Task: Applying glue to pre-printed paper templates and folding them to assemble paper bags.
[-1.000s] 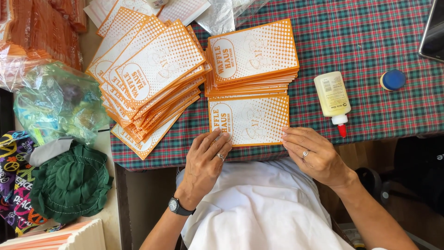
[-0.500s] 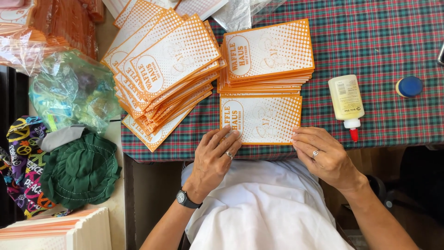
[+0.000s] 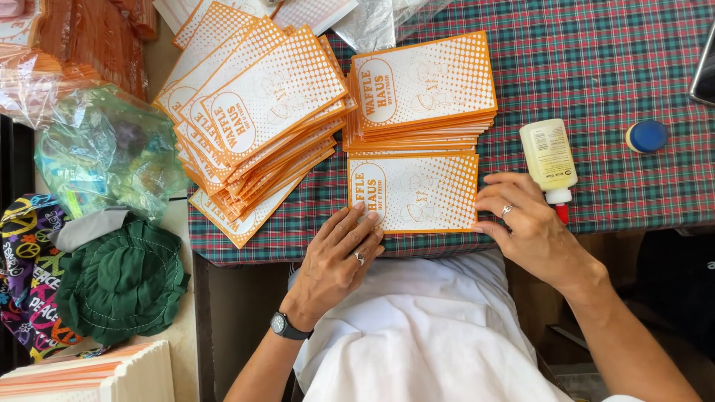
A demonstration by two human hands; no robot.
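A single orange-and-white paper bag (image 3: 424,191) lies flat at the near edge of the plaid-covered table (image 3: 596,89). My left hand (image 3: 339,257) presses its fingertips on the bag's lower left corner. My right hand (image 3: 525,223), with a ring, rests fingers spread against the bag's right edge. Neither hand grips anything. Just behind the bag sits a neat stack of the same bags (image 3: 423,93), and a fanned, messy pile of them (image 3: 249,119) spreads out to the left.
A glue bottle (image 3: 550,158) with a red tip lies right of the bag, its blue cap (image 3: 646,136) farther right. Clear plastic bags (image 3: 104,152), a green cloth (image 3: 123,283) and patterned fabric (image 3: 26,260) lie left. More stacked bags (image 3: 89,372) sit bottom left.
My hands have slid outward to the bag's lower left corner and right edge, flattening it. The view has shifted slightly; the piles have not moved.
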